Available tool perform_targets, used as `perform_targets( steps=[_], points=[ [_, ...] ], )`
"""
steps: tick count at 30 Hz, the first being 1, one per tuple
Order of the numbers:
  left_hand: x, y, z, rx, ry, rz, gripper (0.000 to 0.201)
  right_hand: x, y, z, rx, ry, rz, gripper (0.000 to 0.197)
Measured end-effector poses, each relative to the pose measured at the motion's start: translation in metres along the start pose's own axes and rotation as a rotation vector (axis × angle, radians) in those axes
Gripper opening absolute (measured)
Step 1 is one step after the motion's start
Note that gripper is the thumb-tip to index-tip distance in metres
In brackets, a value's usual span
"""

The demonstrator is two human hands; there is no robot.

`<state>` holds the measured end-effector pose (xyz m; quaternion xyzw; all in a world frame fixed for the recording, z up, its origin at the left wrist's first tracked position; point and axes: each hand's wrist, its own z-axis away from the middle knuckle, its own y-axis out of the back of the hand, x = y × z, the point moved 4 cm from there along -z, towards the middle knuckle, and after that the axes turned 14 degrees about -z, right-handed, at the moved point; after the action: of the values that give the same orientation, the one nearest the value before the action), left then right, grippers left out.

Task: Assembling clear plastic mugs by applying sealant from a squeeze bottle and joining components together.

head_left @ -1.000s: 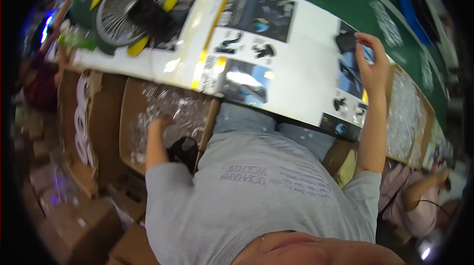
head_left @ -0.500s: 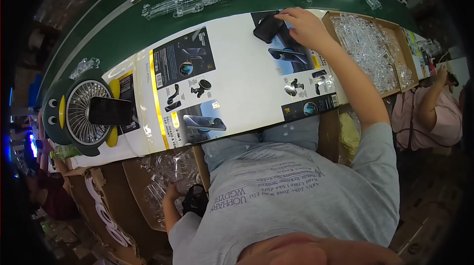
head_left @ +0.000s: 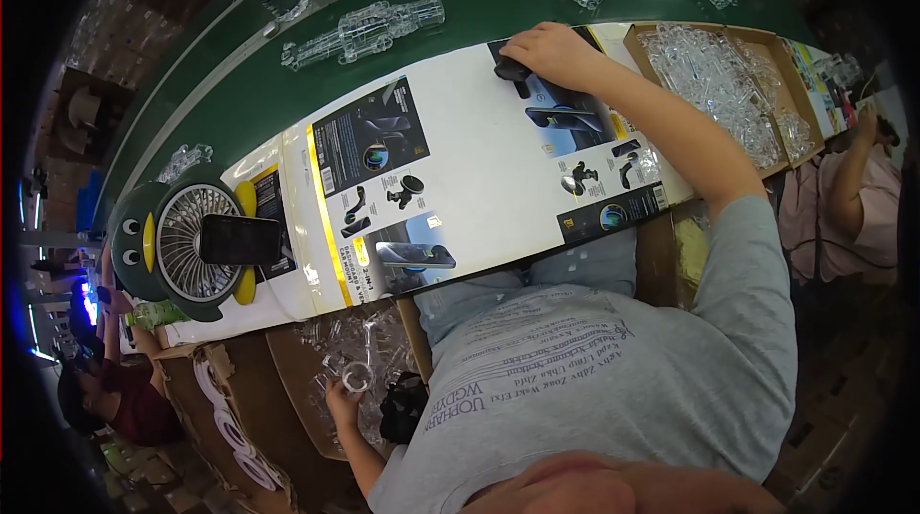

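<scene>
My right hand (head_left: pixel 554 54) is at the far edge of the white printed cardboard sheet (head_left: pixel 489 159). Its fingers are closed on a small dark object (head_left: pixel 513 70) with a rounded top and a short stem; part of it is under my fingers. Low on the left, my left hand (head_left: pixel 340 401) grips a clear plastic part (head_left: pixel 356 376) that ends in a ring. This hand is over a cardboard box (head_left: pixel 302 385) of similar clear plastic parts, next to a black bundle (head_left: pixel 404 407).
An open carton (head_left: pixel 810 121) of clear plastic parts stands at the right. Several clear assemblies (head_left: pixel 369 30) lie on the green belt beyond the sheet. To the left are a penguin-shaped fan (head_left: pixel 182 246) and a phone (head_left: pixel 240 240). A co-worker (head_left: pixel 843 188) sits at the far right.
My left hand has come up out of the box with a clear ringed part. My right hand has drawn slightly left, its fingers now wrapped over the dark object, which has turned.
</scene>
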<state>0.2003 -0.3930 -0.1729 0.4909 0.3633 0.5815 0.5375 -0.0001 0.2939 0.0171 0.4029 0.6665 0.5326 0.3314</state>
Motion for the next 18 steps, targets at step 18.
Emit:
perform_targets(
  steps=[18],
  points=[
    [0.32, 0.244, -0.131, -0.063, -0.736, 1.423, 0.068, -0.037, 0.135, -0.018, 1.335, -0.008, -2.056, 0.044]
  ],
)
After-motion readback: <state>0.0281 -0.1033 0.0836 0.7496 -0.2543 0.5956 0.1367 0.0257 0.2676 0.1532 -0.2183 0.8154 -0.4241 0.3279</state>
